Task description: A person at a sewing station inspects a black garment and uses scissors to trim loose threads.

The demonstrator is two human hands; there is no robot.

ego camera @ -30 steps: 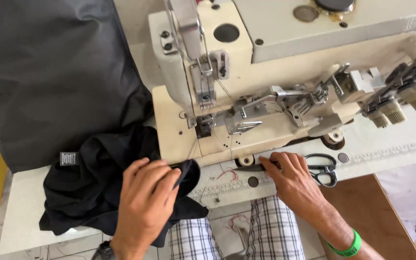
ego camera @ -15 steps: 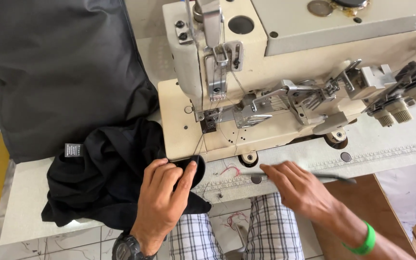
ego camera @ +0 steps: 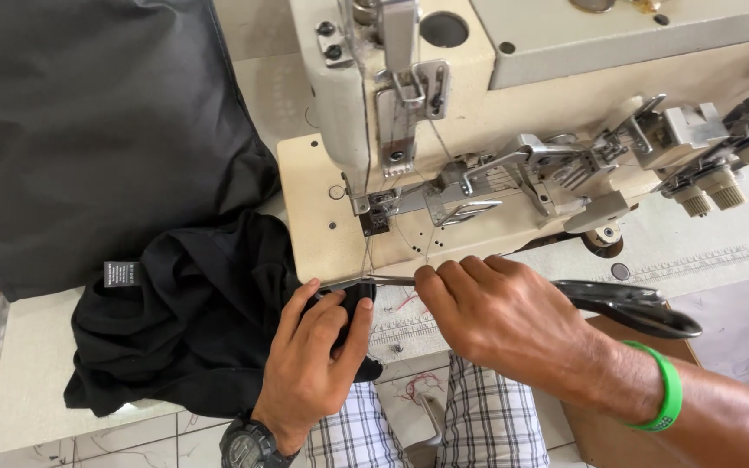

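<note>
- Lower centre of the frame: we see the left hand (ego camera: pixel 314 364), fingers curled and pinching the edge of a crumpled black fabric garment (ego camera: pixel 192 329) against the front of the machine bed. A dark wristwatch (ego camera: pixel 249 446) sits at the bottom edge.
- Centre right: the right hand (ego camera: pixel 513 316) is closed around a pair of black-handled metal scissors (ego camera: pixel 626 303). The handles jut out to the right of the hand; the thin blades (ego camera: pixel 374 280) reach left and meet the fabric held in the left fingertips. We cannot tell whether the blades are parted.
- A green band (ego camera: pixel 665 390) circles the right wrist.
- Upper half: a cream-coloured industrial sewing machine (ego camera: pixel 522 95) fills the frame, its needle area (ego camera: pixel 374 208) just above the blades. Fine threads (ego camera: pixel 367 251) run down from there toward the scissors.
- Left: the garment carries 1 small grey label (ego camera: pixel 121 274) and lies on the pale worktable (ego camera: pixel 28 364).
- Upper left: a large dark grey cloth (ego camera: pixel 88 130) lies just behind the garment.
- Bottom centre: checked cloth (ego camera: pixel 478 425) shows over the person's lap.
</note>
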